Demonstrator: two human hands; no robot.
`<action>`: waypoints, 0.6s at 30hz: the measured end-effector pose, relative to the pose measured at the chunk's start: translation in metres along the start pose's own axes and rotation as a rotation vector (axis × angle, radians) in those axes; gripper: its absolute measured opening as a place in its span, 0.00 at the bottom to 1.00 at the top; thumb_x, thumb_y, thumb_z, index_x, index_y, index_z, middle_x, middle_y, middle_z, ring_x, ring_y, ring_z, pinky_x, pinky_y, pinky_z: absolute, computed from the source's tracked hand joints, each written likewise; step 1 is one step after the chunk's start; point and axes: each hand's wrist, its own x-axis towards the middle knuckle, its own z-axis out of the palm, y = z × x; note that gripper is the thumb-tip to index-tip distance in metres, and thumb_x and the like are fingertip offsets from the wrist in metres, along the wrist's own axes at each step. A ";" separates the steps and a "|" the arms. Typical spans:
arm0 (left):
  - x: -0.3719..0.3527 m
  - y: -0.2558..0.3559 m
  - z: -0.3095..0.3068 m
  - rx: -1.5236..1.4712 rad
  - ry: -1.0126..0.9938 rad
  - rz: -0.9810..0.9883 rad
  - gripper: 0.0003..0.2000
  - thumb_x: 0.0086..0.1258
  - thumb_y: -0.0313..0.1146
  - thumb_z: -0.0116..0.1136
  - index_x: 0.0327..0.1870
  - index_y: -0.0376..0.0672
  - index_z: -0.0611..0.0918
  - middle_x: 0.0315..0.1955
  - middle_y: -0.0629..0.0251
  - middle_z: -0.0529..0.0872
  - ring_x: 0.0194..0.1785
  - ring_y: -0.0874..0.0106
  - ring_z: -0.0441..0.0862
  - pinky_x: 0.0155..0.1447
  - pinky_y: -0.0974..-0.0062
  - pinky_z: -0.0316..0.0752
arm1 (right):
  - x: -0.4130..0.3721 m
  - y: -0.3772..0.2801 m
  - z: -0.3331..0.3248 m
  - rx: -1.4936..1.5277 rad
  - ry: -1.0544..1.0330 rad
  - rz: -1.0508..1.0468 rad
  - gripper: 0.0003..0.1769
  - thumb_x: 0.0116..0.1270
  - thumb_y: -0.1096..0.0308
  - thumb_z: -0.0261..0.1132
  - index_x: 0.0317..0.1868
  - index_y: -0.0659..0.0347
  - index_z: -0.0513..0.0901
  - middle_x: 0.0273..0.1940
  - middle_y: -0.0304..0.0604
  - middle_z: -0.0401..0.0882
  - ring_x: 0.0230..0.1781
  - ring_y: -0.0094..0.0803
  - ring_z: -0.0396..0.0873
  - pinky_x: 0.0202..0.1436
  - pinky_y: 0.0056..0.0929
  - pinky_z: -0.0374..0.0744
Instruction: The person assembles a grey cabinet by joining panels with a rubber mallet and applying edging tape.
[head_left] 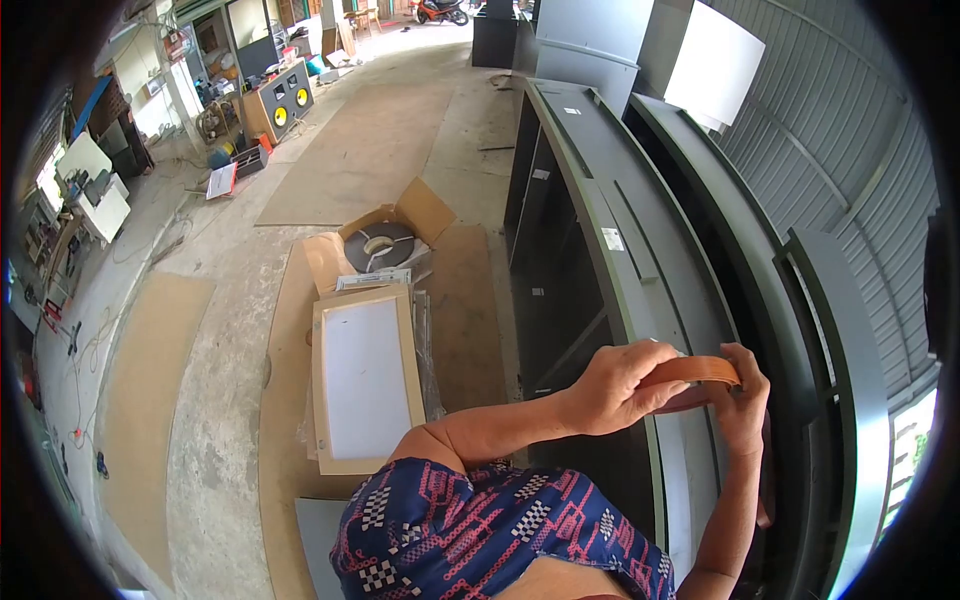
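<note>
No text, brand, number or sign is legible: the small white sticker [612,238] on the dark grey cabinet [590,170] and the printed sheet [372,279] lying by the open cardboard box [425,208] are too small to read.

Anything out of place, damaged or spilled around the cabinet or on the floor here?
Nothing stands out as damaged or spilled. The left hand and right hand hold a brown strip over the dark cabinet. On the floor a cardboard box lies open with a roll inside, which looks ordinary.
</note>
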 end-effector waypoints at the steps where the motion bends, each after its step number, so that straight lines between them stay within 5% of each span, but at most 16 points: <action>1: 0.000 -0.001 0.000 -0.019 0.024 0.033 0.13 0.68 0.35 0.63 0.44 0.35 0.76 0.27 0.59 0.81 0.25 0.71 0.81 0.29 0.76 0.73 | -0.001 0.006 0.002 0.049 0.009 0.018 0.23 0.49 0.81 0.64 0.49 0.66 0.78 0.34 0.46 0.82 0.34 0.30 0.81 0.39 0.25 0.77; 8: -0.006 -0.007 0.009 -0.144 0.233 0.103 0.13 0.70 0.33 0.60 0.47 0.34 0.75 0.28 0.64 0.80 0.26 0.78 0.77 0.29 0.81 0.70 | -0.003 0.001 0.005 0.195 0.007 0.148 0.17 0.58 0.78 0.59 0.50 0.66 0.79 0.35 0.42 0.82 0.36 0.27 0.80 0.44 0.25 0.76; 12: -0.022 -0.023 0.011 -0.251 0.122 -0.020 0.15 0.70 0.35 0.61 0.50 0.34 0.75 0.33 0.62 0.81 0.31 0.76 0.77 0.35 0.80 0.71 | 0.002 -0.014 -0.004 0.213 0.104 0.055 0.18 0.60 0.82 0.52 0.50 0.65 0.79 0.36 0.42 0.82 0.37 0.26 0.79 0.44 0.27 0.76; 16: -0.012 -0.028 0.001 -0.098 -0.021 0.024 0.23 0.68 0.42 0.62 0.55 0.33 0.73 0.41 0.56 0.81 0.42 0.67 0.80 0.46 0.71 0.74 | 0.012 -0.033 -0.029 -0.160 0.103 -0.106 0.24 0.51 0.88 0.52 0.49 0.65 0.79 0.35 0.48 0.80 0.35 0.35 0.81 0.45 0.29 0.77; 18: 0.002 -0.013 -0.002 -0.002 -0.093 0.045 0.28 0.65 0.43 0.65 0.59 0.34 0.71 0.44 0.53 0.80 0.47 0.63 0.80 0.51 0.66 0.74 | 0.016 -0.053 -0.025 -0.427 0.058 -0.311 0.20 0.50 0.82 0.58 0.47 0.64 0.78 0.28 0.44 0.75 0.30 0.39 0.78 0.38 0.35 0.75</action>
